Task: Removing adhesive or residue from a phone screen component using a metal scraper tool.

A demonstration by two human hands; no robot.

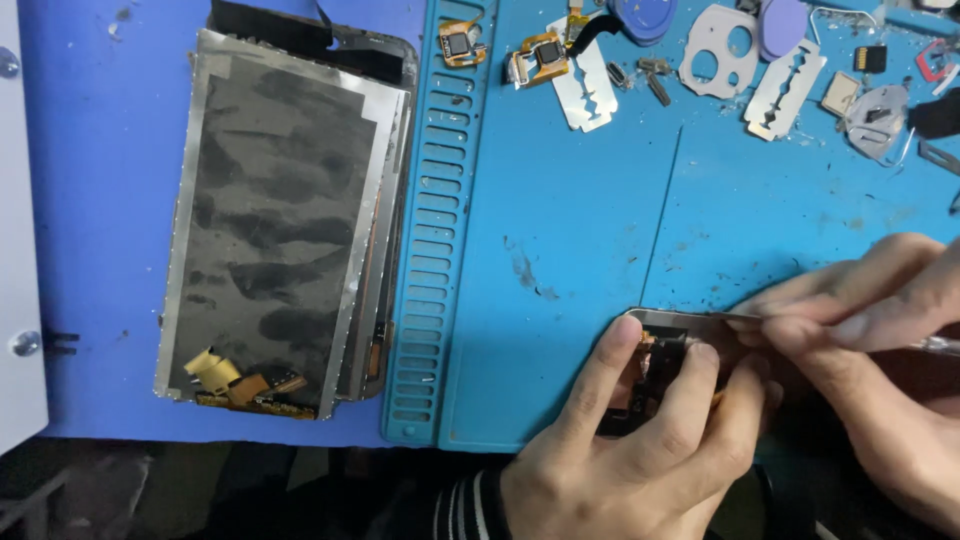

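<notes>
My left hand (630,440) presses down on a small dark phone frame part (665,350) with a metal edge, near the front of the blue work mat (580,220). My right hand (880,310) comes in from the right, its fingers pinched on a thin metal tool (745,318) whose tip lies on the top edge of that part. The tool's handle end shows at the far right, mostly hidden by the fingers. A large phone screen panel (280,220) with a grey backing lies face down to the left, apart from both hands.
Along the mat's far edge lie two razor blades (785,90), small camera modules (545,55), metal brackets (720,50), round blue picks (645,15) and tiny screws. A ribbed tray strip (435,220) runs down the mat's left side. A white board (20,230) stands at the far left.
</notes>
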